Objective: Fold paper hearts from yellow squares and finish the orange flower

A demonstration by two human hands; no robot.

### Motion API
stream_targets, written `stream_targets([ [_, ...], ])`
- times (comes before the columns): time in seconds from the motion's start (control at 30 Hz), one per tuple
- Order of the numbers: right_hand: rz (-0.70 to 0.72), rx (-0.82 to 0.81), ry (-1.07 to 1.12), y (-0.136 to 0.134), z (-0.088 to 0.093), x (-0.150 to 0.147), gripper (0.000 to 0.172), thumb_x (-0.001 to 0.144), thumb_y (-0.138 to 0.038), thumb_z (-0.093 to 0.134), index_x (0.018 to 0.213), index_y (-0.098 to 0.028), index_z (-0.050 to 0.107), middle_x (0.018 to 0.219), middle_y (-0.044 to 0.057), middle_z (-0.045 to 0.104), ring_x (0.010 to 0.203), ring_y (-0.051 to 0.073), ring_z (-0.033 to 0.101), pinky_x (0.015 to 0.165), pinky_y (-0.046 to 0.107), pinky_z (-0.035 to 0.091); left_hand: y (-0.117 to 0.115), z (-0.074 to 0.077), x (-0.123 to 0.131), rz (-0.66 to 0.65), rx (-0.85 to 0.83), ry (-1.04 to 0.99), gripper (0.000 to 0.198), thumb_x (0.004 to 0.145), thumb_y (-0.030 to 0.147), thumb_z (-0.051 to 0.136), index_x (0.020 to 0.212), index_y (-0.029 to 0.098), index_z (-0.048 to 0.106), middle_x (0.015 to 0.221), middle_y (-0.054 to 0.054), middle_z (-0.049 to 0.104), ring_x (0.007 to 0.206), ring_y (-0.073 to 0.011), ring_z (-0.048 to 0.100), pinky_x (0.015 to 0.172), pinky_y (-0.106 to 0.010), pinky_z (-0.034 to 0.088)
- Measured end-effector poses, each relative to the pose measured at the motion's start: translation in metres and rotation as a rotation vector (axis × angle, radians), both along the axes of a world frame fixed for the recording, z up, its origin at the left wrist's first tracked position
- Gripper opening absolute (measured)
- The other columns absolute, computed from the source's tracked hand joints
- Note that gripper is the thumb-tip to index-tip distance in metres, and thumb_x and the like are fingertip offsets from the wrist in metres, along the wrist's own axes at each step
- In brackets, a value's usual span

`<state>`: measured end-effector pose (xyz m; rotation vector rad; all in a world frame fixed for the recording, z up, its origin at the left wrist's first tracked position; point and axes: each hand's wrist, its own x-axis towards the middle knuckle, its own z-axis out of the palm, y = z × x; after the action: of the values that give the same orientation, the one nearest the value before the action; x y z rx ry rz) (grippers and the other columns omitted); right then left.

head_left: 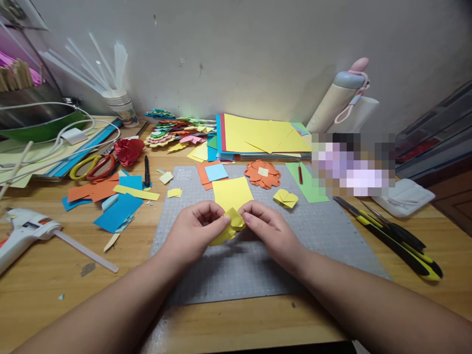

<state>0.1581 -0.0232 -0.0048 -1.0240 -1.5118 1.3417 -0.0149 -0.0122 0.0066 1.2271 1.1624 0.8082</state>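
Note:
Over the middle of the grey cutting mat (280, 273), a folded yellow paper piece (234, 219) is pinched between both hands. My left hand (195, 227) grips its left side with thumb and fingers, and my right hand (271, 230) holds its right edge. Just beyond them a yellow paper square (233, 191) lies flat on the mat. A folded yellow paper shape (285, 198) rests to the right, near an orange paper flower (262, 174) with a pale square at its centre.
Coloured sheets (263, 135) are stacked at the back. Scissors (94, 167), blue paper scraps (118, 211) and a glue gun (31, 231) lie left. On the right are a yellow-black cutter (398, 243) and a leaning bottle (334, 98).

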Motion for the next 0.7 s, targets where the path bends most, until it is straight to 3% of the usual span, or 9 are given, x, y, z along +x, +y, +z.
stream_targets([
  [0.2,0.022,-0.069,0.043,0.0007,-0.0042,-0.0031,0.015,0.082,-0.03,0.057,0.073,-0.018,0.055,0.07,-0.001,0.053,0.065,0.011,0.049,0.062,0.025,0.04,-0.0002,0.0023,0.0016,0.045,-0.028,-0.067,0.023,0.067,0.033,0.069,0.068,0.015,0.055,0.064,0.002,0.058,0.056,-0.0081,0.05,0.052,-0.02,0.037],
  [0.47,-0.066,-0.127,0.044,-0.0005,-0.0071,-0.0046,0.016,0.077,-0.029,0.059,0.068,-0.018,0.051,0.064,-0.004,0.048,0.058,0.009,0.043,0.055,0.023,0.036,-0.0018,-0.0006,-0.0003,-0.108,0.081,0.075,0.015,0.072,0.028,0.06,0.068,0.016,0.051,0.065,0.003,0.052,0.061,-0.01,0.046,0.056,-0.022,0.036],
  [0.7,0.036,-0.084,-0.109,-0.0039,0.0,-0.0044,0.014,0.077,-0.024,0.056,0.065,-0.018,0.05,0.062,-0.004,0.049,0.059,0.01,0.043,0.056,0.023,0.036,-0.0038,-0.0029,0.0011,-0.211,0.216,0.188,0.01,0.078,0.026,0.051,0.073,0.018,0.054,0.068,0.002,0.051,0.066,-0.0127,0.046,0.06,-0.025,0.037],
])
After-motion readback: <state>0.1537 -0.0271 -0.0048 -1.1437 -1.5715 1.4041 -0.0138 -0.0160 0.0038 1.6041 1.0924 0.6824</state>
